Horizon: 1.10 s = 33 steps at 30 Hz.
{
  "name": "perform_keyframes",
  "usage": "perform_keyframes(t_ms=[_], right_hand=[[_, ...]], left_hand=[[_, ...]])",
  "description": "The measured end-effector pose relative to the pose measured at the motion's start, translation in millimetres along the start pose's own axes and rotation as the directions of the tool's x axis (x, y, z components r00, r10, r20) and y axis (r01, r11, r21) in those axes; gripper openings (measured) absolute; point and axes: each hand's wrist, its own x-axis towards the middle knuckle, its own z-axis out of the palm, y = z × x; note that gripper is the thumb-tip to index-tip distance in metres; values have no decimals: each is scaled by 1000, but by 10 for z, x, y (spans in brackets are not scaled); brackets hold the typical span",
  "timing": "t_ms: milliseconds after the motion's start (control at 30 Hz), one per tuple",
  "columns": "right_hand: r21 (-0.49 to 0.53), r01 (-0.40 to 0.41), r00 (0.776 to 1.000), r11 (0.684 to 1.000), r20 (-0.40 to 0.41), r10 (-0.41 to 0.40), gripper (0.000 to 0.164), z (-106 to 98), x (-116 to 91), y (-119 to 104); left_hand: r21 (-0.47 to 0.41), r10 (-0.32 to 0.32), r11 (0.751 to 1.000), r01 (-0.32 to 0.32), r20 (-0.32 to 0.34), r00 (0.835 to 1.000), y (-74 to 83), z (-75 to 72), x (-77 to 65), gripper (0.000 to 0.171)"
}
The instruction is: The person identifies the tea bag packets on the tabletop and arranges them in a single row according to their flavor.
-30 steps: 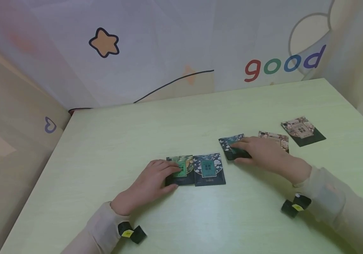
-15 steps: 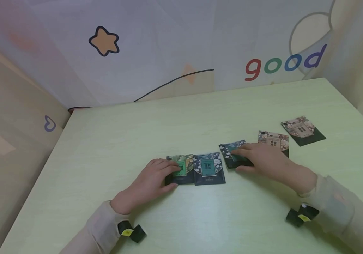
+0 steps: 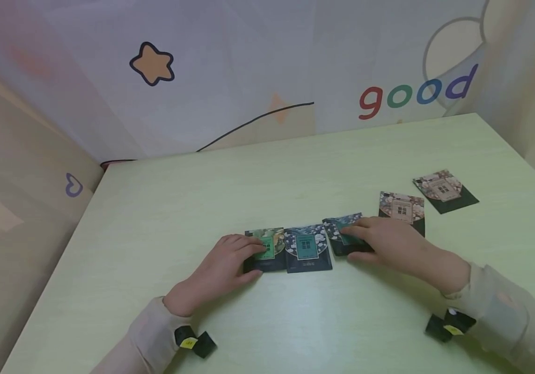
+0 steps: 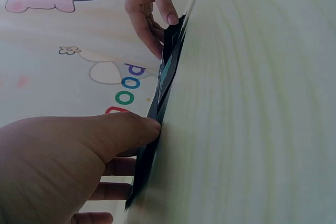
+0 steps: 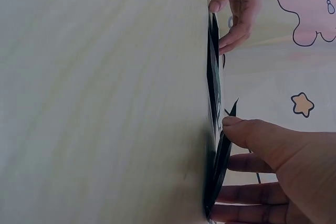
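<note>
The right hand [image 3: 395, 246], pinching the right-hand blue packet [image 3: 338, 240] between thumb and fingers, has drawn it nearer, just beside the middle blue packet [image 3: 308, 248] though slightly skewed; the row looks almost extended to three. The left hand [image 3: 216, 270] stays put, fingers resting relaxed on the green packet [image 3: 274, 255] at left. Two pink packets [image 3: 402, 210] lie apart, far right.

From the head we look forward and down across the table [image 3: 178, 202], well back, both far corners in view. At the wrists we sit close and low along its top, turned sideways: the left view faces past the left hand [image 3: 220, 264] toward the right hand [image 3: 392, 241], the right view the opposite way. Both share the packets [image 3: 308, 248].
</note>
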Motion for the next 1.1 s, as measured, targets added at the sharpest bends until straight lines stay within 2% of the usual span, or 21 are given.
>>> perform_keyframes(t_ms=[867, 1100], right_hand=[[-67, 2, 1000, 998, -13, -2, 49, 43, -93, -147], [-78, 15, 998, 997, -57, -20, 48, 82, -119, -136]], left_hand=[[12, -7, 1000, 7, 5, 1000, 2, -4, -4, 41], [9, -2, 1000, 2, -1, 1000, 7, -16, -7, 40]])
